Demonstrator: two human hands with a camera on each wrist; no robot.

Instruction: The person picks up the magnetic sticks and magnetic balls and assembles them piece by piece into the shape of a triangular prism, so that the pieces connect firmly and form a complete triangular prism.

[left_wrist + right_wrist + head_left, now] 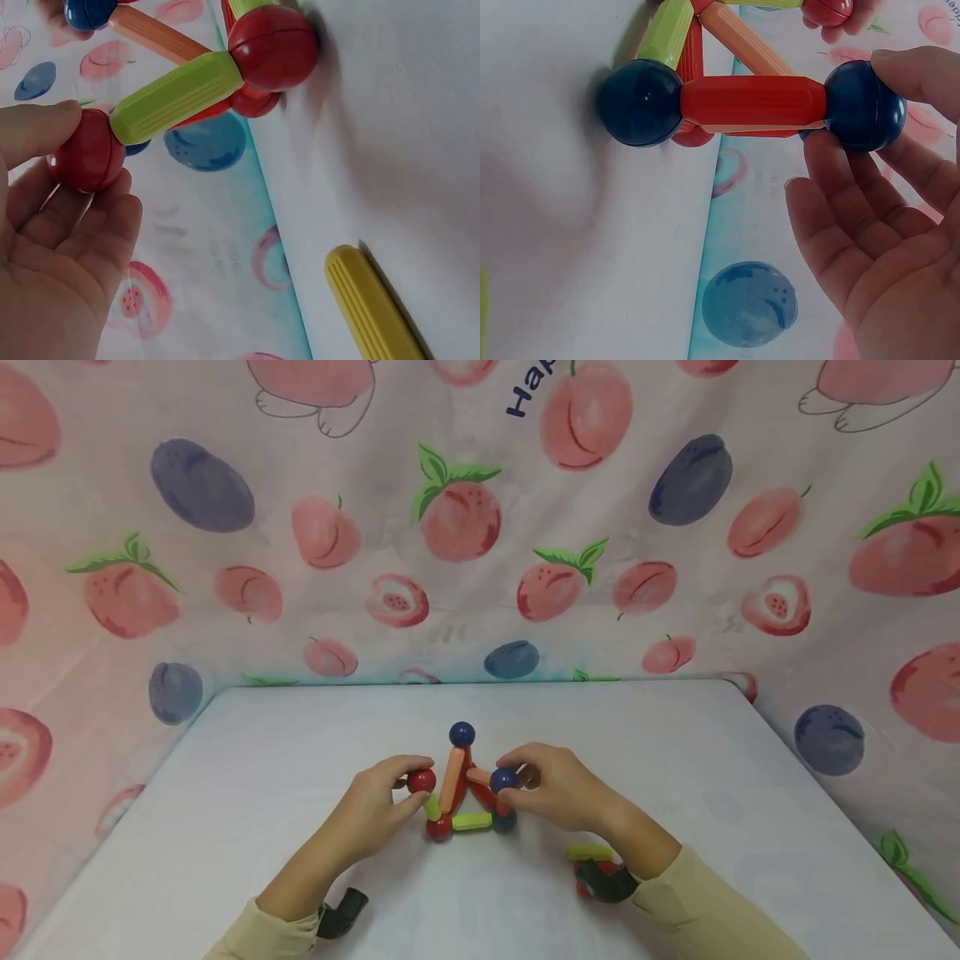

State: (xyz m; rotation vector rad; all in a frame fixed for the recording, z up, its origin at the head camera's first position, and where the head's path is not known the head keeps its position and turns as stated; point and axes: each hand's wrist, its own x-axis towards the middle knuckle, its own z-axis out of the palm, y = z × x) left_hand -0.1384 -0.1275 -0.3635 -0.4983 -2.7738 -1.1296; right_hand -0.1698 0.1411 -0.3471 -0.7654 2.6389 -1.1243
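Note:
A frame of coloured rods and balls stands on the table mid-view. My left hand pinches a red ball between thumb and fingers. From that ball a lime-green rod slants down to another red ball on the table. My right hand pinches a blue ball at the upper end of a red rod. That rod's lower end meets a second blue ball. Another lime-green rod joins the two lower front balls. An orange rod leads toward the blue ball on top.
Beside my right forearm lie a yellow rod and a red piece, partly hidden by a black wrist camera. In the left wrist view a yellow rod lies on the white table. A fruit-print cloth hangs behind the table.

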